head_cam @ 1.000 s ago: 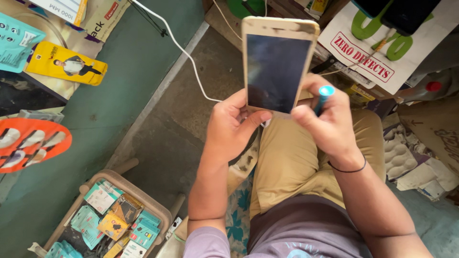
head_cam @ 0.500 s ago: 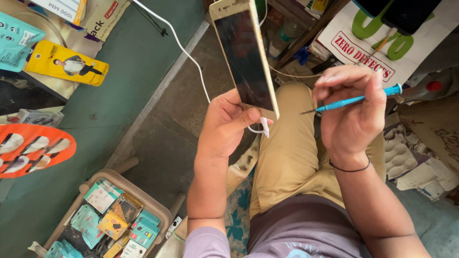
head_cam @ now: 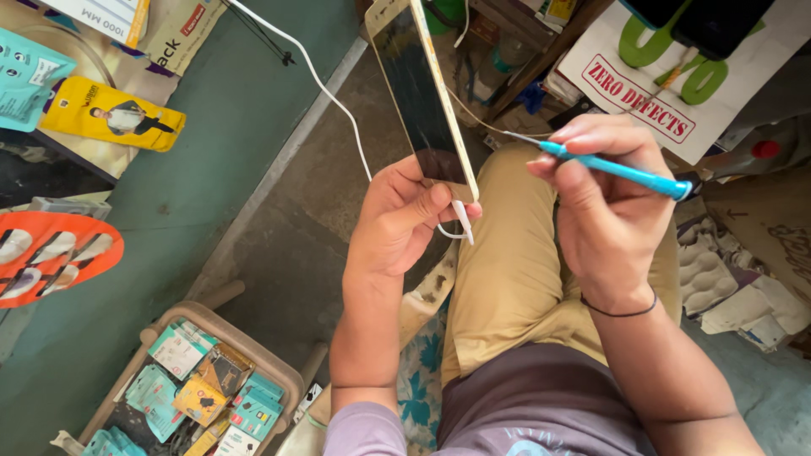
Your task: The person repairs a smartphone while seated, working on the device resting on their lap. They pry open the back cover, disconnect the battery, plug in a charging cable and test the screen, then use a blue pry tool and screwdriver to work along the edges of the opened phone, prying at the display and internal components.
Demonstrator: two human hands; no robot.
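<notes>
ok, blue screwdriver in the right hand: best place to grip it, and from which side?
Probably the blue handle just behind the metal tip, pinched from above. The screwdriver lies nearly level, tip toward the phone, and the right hand already pinches it there.

The phone [head_cam: 422, 93] was a slim gold-edged handset with a dark, blank screen, held upright and turned partly edge-on, its top running out of the upper edge of the view. Its lower end sat in the left hand [head_cam: 397, 224], the thumb pressed against the bottom of the screen. A white cable [head_cam: 338, 101] trailed to its base. The screwdriver [head_cam: 612, 167] was thin, with a light blue handle and a fine metal tip, pinched in the right hand [head_cam: 604, 198] and pointing toward the phone's side edge, just beside it.
</notes>
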